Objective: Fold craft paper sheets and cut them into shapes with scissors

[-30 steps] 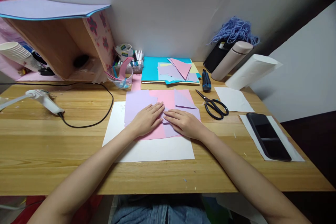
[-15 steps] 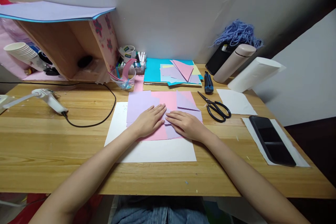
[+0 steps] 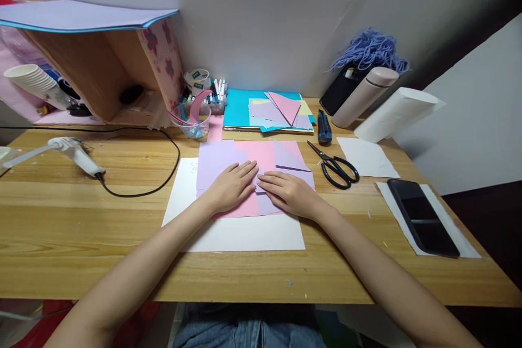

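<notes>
My left hand [image 3: 231,187] lies flat on the pink and purple paper, its fingers stretched toward the middle. Close to its right, my right hand [image 3: 289,191] also rests flat, fingers pointing left over a purple piece. Under them are a pink sheet [image 3: 264,153] and a purple sheet [image 3: 215,162] on the left. A folded purple flap [image 3: 289,157] stands slightly raised at the upper right. All of this lies on a larger white sheet [image 3: 248,236]. The paper beneath both palms is hidden.
Black scissors [image 3: 335,166] and a utility knife [image 3: 324,128] lie right of the paper. Farther right is a phone [image 3: 423,217]. Behind stand a plastic cup [image 3: 191,122] and stacked blue paper [image 3: 237,109]. A glue gun [image 3: 79,156] with its cable lies left.
</notes>
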Demonstrator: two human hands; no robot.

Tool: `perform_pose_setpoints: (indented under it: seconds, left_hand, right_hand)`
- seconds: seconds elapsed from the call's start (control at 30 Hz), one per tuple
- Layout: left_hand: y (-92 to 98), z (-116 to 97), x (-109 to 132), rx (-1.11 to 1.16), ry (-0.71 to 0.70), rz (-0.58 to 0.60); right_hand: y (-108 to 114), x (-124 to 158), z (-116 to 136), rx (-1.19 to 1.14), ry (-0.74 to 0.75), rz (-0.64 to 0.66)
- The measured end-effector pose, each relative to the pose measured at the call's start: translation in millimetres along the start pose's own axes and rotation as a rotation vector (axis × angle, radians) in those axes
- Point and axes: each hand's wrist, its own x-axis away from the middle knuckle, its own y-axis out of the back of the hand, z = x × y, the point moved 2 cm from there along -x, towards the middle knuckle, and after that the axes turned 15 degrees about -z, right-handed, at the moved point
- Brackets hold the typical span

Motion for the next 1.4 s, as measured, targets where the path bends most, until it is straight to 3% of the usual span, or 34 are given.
perform_pose_setpoints:
  seconds: [0.67, 1.03, 1.4]
  left_hand:
    - [1.9, -1.0, 0.7, -0.032, 0.020, -0.065]
    - [1.3, 1.3, 1.3, -0.095, 0.060, 0.021]
    - [1.1, 1.5, 2.1, -0.112, 0.031, 0.022]
  right_hand:
    - [-0.1, 1.1, -1.0, -0.010, 0.002, 0.020]
    - [0.8, -0.1, -1.2, -0.052, -0.037, 0.028]
    - [1.4, 0.8, -3.5, -0.078, -0.072, 0.051]
